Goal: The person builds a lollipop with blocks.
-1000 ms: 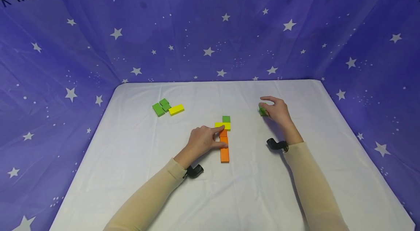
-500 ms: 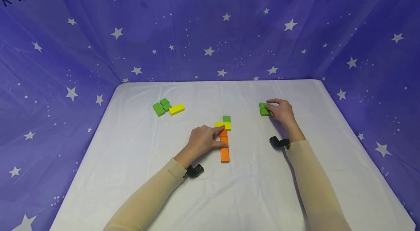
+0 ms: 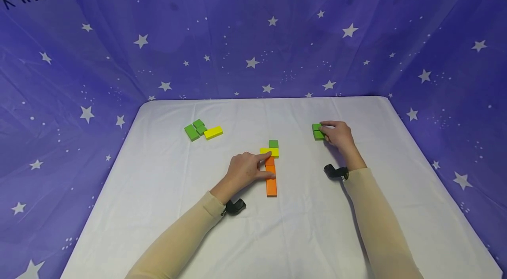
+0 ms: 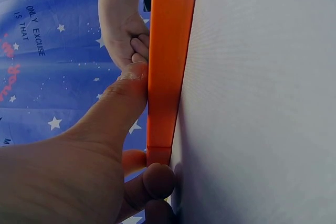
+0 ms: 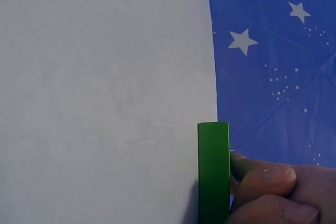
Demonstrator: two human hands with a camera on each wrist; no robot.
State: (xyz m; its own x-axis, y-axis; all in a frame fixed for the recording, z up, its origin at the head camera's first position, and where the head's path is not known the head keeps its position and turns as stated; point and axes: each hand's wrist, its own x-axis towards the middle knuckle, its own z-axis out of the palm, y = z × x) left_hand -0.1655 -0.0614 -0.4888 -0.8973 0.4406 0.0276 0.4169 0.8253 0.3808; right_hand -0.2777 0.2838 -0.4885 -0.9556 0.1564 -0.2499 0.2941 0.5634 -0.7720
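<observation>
My left hand (image 3: 245,169) is at a line of flat blocks. Its thumb touches the long orange block (image 3: 271,187), and its index fingertip reaches the yellow block (image 3: 274,152). Between them lies a small orange block (image 3: 269,161). In the left wrist view the thumb (image 4: 131,85) presses against the orange side. Beyond the yellow block is a small green block (image 3: 273,143). My right hand (image 3: 338,134) grips the right end of two adjoining green blocks (image 3: 318,135) with bent fingers, which cover part of them. One green block (image 5: 213,177) meets the fingertips in the right wrist view.
A loose group lies at the back left: several green blocks (image 3: 192,133) and a yellow block (image 3: 213,132). White cloth covers the table (image 3: 301,235). A purple star-patterned curtain (image 3: 253,41) stands behind and at both sides.
My right hand has moved right, drawing its thumb and index finger to the green blocks' right end, then slightly back left. My left hand and its blocks have stayed put.
</observation>
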